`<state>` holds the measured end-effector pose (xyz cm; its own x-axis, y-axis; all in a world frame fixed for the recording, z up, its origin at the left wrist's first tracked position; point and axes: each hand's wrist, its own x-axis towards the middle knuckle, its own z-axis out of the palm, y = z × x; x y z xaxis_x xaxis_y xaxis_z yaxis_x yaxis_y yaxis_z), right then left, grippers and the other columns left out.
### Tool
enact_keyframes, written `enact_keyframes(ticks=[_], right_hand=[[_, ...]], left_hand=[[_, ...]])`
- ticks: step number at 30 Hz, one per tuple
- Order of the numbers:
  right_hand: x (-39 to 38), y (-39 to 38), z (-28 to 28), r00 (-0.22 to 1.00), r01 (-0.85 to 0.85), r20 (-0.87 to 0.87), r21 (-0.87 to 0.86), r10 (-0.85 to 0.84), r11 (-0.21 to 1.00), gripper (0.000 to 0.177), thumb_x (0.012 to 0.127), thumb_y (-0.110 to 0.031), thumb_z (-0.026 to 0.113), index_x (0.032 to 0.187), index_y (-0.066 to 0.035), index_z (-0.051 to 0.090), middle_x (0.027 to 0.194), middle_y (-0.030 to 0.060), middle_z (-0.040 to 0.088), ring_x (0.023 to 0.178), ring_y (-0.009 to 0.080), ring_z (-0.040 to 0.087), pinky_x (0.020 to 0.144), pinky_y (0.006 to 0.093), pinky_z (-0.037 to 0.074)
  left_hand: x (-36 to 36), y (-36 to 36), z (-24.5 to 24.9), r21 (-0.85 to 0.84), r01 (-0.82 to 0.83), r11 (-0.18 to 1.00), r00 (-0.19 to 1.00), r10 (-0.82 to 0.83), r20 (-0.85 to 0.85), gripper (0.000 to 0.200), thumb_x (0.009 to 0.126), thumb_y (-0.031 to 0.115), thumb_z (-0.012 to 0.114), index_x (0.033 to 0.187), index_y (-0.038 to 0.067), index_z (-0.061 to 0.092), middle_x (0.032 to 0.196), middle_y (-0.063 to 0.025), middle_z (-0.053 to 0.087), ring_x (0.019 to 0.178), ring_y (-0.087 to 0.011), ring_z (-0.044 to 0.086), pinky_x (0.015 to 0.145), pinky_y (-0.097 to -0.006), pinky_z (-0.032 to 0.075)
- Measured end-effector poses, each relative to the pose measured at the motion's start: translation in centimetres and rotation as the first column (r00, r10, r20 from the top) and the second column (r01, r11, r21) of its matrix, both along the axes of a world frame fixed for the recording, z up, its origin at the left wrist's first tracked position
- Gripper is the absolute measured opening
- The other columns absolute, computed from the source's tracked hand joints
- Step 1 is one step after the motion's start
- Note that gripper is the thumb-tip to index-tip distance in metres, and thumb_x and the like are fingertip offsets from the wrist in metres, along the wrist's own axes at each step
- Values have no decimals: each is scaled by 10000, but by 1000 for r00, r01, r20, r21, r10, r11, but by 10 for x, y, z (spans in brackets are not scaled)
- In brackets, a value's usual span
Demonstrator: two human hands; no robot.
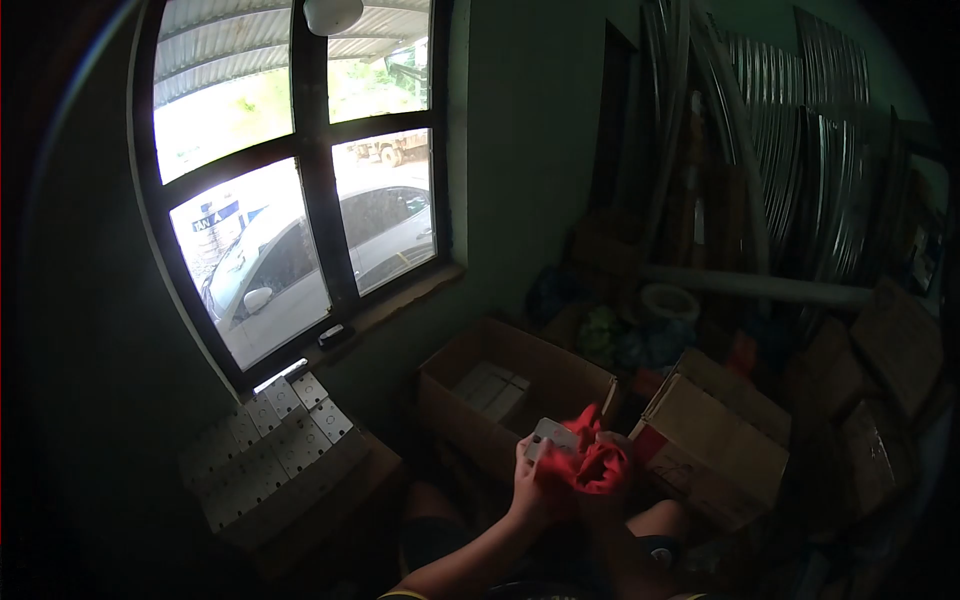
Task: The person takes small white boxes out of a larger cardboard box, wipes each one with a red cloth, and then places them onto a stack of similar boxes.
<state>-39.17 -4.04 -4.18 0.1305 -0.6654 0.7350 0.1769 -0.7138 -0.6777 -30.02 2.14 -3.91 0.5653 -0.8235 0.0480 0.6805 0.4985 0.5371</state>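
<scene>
My left hand [532,478] is closed around a small pale grey metal box [553,436], tilted up in front of my lap. A bunched red cloth [600,466] is gripped in my right hand [606,500] and presses against the lower side of the box. Part of the cloth also lies over the left hand's fingers. Dim light hides most of the right hand's fingers. To the left, rows of similar metal boxes [285,440] with round marks on their faces are stacked up.
An open cardboard carton [455,405] with several pale boxes [490,388] inside stands ahead. Another carton [720,430] is at right. A window [310,150] looks out on a parked car [300,260]. Metal sheets [770,110] lean at the back; a long pipe [760,286] lies before them.
</scene>
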Motion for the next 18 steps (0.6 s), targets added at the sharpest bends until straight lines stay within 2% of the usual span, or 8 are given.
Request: enact_keyframes(ticks=[4,7,8,9,10,14,17,18], right_hand=[[-7,-41,-33,996,89,-26,241,-85,967,424,822,-32,776,1187,-57,562,1015,58,643,908,207,658,812,320,547],[-4,-2,46,835,-337,548,580,-49,742,506,872,-85,756,1302,-38,492,1142,95,623,1035,221,645,906,348,541],[3,-5,29,814,-343,581,492,-8,801,534,996,-212,638,1442,-59,388,1225,112,581,1022,222,642,884,393,561],[11,-9,4,891,-238,454,491,-14,838,499,999,-194,627,1419,-49,401,1227,112,581,1025,227,642,894,394,557],[21,-11,-29,947,-131,318,478,-33,868,464,1001,-175,616,1397,-40,415,1229,113,582,1028,232,643,905,394,554],[4,-23,-40,993,23,-118,390,25,920,515,950,-145,677,1381,8,442,1338,139,541,1158,228,586,1026,348,475],[9,-18,32,873,-325,475,398,110,858,504,960,-137,656,1396,6,447,1386,131,527,1245,213,554,1067,327,449],[9,-6,60,842,-289,537,375,48,881,466,995,-138,600,1407,-8,425,1389,138,522,1246,217,559,1043,346,476]], left_hand=[[-11,4,16,-9,-45,999,981,46,187,344,1035,175,566,1295,74,363,1208,-104,533,1106,-148,560,955,-309,483],[-14,5,23,-32,-101,994,951,106,289,359,1030,176,578,1291,63,358,1211,-107,527,1112,-144,544,965,-295,457],[-14,1,24,-60,-111,992,962,123,245,364,1030,174,578,1296,62,356,1211,-107,527,1107,-146,549,955,-294,464],[-13,-3,26,-86,-121,989,970,136,200,368,1030,172,578,1301,60,355,1212,-106,527,1103,-149,553,945,-293,471],[-5,0,34,53,-167,985,947,145,288,384,1028,165,577,1318,61,347,1227,-119,529,1109,-171,575,935,-302,502],[0,-8,29,-148,-87,985,947,128,296,397,1016,121,580,1324,75,334,1254,-128,531,1134,-187,581,957,-314,513],[-14,2,39,-149,-64,987,938,110,329,395,1014,103,576,1314,79,321,1257,-120,523,1176,-183,550,1011,-341,478],[-16,4,36,-107,-67,992,925,102,366,384,1018,109,571,1313,77,329,1257,-119,521,1188,-181,539,1023,-346,467]])
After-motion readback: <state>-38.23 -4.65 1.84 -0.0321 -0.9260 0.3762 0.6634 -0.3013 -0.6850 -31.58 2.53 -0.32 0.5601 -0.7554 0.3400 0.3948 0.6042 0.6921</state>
